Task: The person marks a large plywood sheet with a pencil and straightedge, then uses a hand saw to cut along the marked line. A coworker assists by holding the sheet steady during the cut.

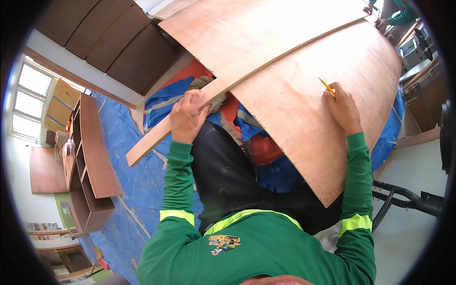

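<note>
A large sheet of plywood (304, 109) spreads out in front of me, its near corner pointing toward my lap. Across it lies a long, straight wooden strip (149, 140), whose near end sticks out past the sheet's left edge. My left hand (186, 115) is closed around that overhanging part, thumb on the near side. In my right hand (343, 108), resting over the right part of the sheet, is a yellow pencil (327, 87) with its tip pointing up and left. The pencil's tip is apart from the strip.
At the far right corner another person's hands (380, 23) are by the strip's far end. Blue tarp (118, 161) covers the floor. A brown wooden cabinet (97, 147) stands at left, dark panels (114, 42) at upper left. Black metal tubing (403, 194) is at right.
</note>
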Tool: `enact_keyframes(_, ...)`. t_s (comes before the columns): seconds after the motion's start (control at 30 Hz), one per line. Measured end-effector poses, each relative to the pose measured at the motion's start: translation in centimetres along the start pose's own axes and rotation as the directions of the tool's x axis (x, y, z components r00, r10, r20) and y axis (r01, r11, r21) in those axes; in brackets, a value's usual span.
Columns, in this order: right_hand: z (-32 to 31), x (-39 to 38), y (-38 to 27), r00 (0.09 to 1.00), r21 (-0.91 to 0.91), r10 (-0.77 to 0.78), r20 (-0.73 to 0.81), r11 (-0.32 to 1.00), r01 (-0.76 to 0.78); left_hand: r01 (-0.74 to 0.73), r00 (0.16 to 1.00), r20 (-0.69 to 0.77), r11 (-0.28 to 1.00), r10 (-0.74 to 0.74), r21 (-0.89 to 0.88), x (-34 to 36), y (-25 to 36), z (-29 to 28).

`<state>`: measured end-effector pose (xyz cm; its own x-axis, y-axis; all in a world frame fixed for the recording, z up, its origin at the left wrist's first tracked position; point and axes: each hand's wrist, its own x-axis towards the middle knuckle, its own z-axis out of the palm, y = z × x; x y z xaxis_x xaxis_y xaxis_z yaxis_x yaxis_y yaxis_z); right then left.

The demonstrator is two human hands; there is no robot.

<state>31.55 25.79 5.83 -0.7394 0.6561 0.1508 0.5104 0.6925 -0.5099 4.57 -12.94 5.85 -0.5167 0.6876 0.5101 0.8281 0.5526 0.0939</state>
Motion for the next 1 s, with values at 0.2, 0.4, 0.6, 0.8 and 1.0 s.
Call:
enact_keyframes(0.2,0.1,0.1,0.4,1.0,0.002,-0.02,0.006,1.0,0.02,0.002,0.996,0.087,0.999,0.002,-0.036,1.5,-0.7,-1.2)
enact_keyframes(0.4,0.0,0.1,0.4,1.0,-0.033,-0.014,0.007,0.999,0.014,0.03,0.988,0.152,0.997,-0.02,-0.069,3.6,-2.7,-1.3)
enact_keyframes(0.6,-0.2,0.1,-0.1,1.0,-0.001,0.019,0.018,1.0,-0.019,0.091,0.975,0.207,0.996,-0.087,-0.012,6.3,-4.6,-3.4)
enact_keyframes(0.8,-0.3,0.3,-0.4,0.998,-0.006,0.039,0.04,0.999,-0.039,0.074,0.94,0.334,0.997,-0.073,0.008,3.8,-1.5,-2.8)
enact_keyframes(1.0,-0.2,0.4,-0.5,0.999,-0.004,0.021,0.032,1.0,-0.021,0.147,0.934,0.35,0.972,-0.074,-0.184,5.5,-0.7,0.5)
